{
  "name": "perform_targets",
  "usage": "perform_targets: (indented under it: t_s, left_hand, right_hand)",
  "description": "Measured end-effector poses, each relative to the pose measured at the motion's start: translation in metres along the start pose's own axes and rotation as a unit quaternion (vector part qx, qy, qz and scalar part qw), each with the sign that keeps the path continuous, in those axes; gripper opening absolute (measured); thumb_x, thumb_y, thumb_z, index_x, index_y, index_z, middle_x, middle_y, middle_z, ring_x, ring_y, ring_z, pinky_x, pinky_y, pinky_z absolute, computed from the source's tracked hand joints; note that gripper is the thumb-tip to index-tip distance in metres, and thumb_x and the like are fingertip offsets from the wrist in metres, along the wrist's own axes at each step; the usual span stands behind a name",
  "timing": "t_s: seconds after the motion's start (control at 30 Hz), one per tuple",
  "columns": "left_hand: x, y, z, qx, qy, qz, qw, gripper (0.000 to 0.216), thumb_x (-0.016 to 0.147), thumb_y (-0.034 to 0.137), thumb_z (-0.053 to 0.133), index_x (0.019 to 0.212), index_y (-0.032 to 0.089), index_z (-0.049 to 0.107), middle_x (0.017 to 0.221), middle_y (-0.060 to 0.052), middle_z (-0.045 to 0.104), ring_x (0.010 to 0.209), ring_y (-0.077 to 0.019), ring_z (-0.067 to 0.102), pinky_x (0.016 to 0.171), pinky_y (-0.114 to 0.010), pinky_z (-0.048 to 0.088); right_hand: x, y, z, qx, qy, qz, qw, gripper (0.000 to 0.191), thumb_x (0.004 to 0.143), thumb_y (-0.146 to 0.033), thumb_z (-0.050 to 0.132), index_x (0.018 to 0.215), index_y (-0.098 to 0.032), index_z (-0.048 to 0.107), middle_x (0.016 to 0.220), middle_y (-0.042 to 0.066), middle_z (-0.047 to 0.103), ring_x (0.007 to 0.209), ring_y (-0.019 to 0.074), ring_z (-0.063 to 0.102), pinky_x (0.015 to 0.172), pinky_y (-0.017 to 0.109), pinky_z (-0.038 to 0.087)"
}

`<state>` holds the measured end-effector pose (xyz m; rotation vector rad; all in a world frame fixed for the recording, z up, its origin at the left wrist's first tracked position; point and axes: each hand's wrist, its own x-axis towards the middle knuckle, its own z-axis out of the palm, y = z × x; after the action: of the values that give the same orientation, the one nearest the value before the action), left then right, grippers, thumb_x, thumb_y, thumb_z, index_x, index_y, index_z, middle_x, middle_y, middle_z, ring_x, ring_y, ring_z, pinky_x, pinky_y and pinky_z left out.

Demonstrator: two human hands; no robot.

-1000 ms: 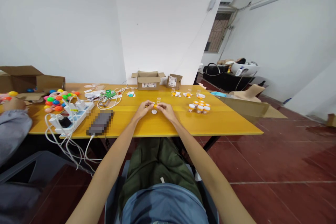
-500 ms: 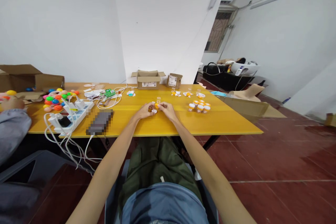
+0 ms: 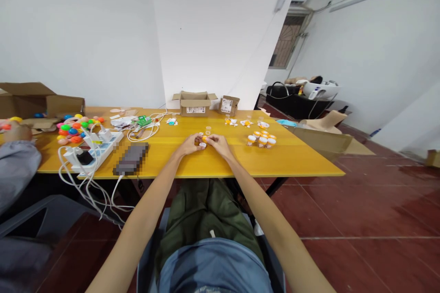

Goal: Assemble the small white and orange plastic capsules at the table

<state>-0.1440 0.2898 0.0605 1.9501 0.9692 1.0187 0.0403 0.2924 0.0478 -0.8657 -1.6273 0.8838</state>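
Above the table my left hand (image 3: 189, 145) and my right hand (image 3: 220, 144) meet, fingers curled inward. Between the fingertips is a small orange plastic piece (image 3: 205, 139), and both hands appear to grip it. Its exact kind is too small to tell. A small white round piece (image 3: 202, 145) shows by my left thumb; whether it is held or lies on the table I cannot tell. Just beyond my fingers stands a little clear cup (image 3: 208, 130). A small white piece (image 3: 201, 134) is partly visible beside my left fingertips.
Several small clear jars with orange-and-white tops (image 3: 261, 138) stand to the right. Loose orange and white pieces (image 3: 246, 123) lie farther back, before two cardboard boxes (image 3: 195, 104). On the left are a phone (image 3: 131, 159), a power strip (image 3: 99, 151), colourful balls (image 3: 73, 132) and another person's hand (image 3: 19, 132).
My fingers have shifted slightly around the small orange piece. The camera view has moved a little. At the left, the other person's hand has moved slightly.
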Motion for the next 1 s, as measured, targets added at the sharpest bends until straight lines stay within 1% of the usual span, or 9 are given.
perform_targets:
  t_s: [0.17, 0.37, 0.5, 0.63, 0.77, 0.9, 1.0]
  left_hand:
    - [0.001, -0.001, 0.000, -0.013, -0.003, -0.001, 1.000, 0.038, 0.064, 0.031, 0.084, 0.095, 0.018, 0.066, 0.089, -0.002, 0.068, 0.087, -0.0173, 0.064, 0.087, -0.034, 0.053]
    - [-0.001, -0.001, -0.001, -0.014, -0.002, 0.003, 1.000, 0.043, 0.064, 0.036, 0.086, 0.098, 0.018, 0.066, 0.091, -0.003, 0.069, 0.088, -0.0183, 0.064, 0.086, -0.034, 0.053]
    - [-0.002, 0.000, -0.001, -0.012, -0.004, -0.002, 1.000, 0.044, 0.064, 0.038, 0.086, 0.097, 0.018, 0.066, 0.091, -0.003, 0.069, 0.089, -0.0191, 0.064, 0.086, -0.034, 0.053]
    - [-0.003, 0.002, -0.001, -0.012, -0.002, -0.008, 1.000, 0.042, 0.063, 0.037, 0.086, 0.094, 0.018, 0.065, 0.089, -0.003, 0.068, 0.089, -0.0183, 0.063, 0.086, -0.034, 0.053]
    - [-0.003, 0.005, -0.001, -0.016, -0.003, -0.011, 1.000, 0.041, 0.063, 0.037, 0.085, 0.093, 0.018, 0.064, 0.087, -0.002, 0.067, 0.086, -0.0172, 0.063, 0.086, -0.033, 0.053]
    - [-0.003, 0.006, -0.001, -0.016, -0.007, -0.013, 1.000, 0.040, 0.063, 0.036, 0.085, 0.092, 0.018, 0.064, 0.085, -0.001, 0.067, 0.084, -0.0169, 0.062, 0.085, -0.034, 0.053]
    - [-0.004, 0.007, -0.001, -0.016, 0.000, -0.010, 1.000, 0.037, 0.063, 0.032, 0.084, 0.090, 0.018, 0.065, 0.085, -0.001, 0.067, 0.084, -0.0174, 0.063, 0.086, -0.034, 0.053]
  right_hand:
    - [-0.002, -0.003, 0.001, -0.019, -0.013, -0.005, 1.000, 0.024, 0.073, -0.045, 0.074, 0.070, -0.021, 0.075, 0.076, 0.003, 0.077, 0.077, 0.0221, 0.071, 0.076, 0.034, 0.057]
    - [-0.004, -0.003, 0.004, -0.043, -0.027, -0.028, 0.998, 0.013, 0.074, -0.036, 0.075, 0.072, -0.024, 0.078, 0.086, 0.004, 0.079, 0.086, 0.0236, 0.074, 0.082, 0.035, 0.058]
    - [-0.005, -0.004, 0.005, -0.063, -0.030, -0.045, 0.997, 0.008, 0.074, -0.032, 0.075, 0.074, -0.025, 0.079, 0.092, 0.004, 0.079, 0.090, 0.0239, 0.074, 0.082, 0.035, 0.059]
    - [-0.006, -0.007, 0.004, -0.088, -0.038, -0.057, 0.994, 0.008, 0.076, -0.028, 0.073, 0.074, -0.025, 0.080, 0.094, 0.004, 0.079, 0.093, 0.0237, 0.074, 0.083, 0.034, 0.059]
    - [-0.008, -0.010, 0.003, -0.108, -0.043, -0.067, 0.991, 0.011, 0.078, -0.028, 0.071, 0.071, -0.025, 0.079, 0.095, 0.004, 0.079, 0.094, 0.0233, 0.073, 0.086, 0.035, 0.058]
    - [-0.008, -0.011, 0.004, -0.105, -0.041, -0.064, 0.992, 0.009, 0.077, -0.027, 0.072, 0.073, -0.025, 0.079, 0.095, 0.005, 0.079, 0.092, 0.0234, 0.073, 0.084, 0.035, 0.058]
    - [-0.009, -0.012, 0.006, -0.098, -0.032, -0.061, 0.993, 0.007, 0.076, -0.028, 0.073, 0.075, -0.025, 0.079, 0.094, 0.005, 0.079, 0.092, 0.0237, 0.073, 0.084, 0.037, 0.058]
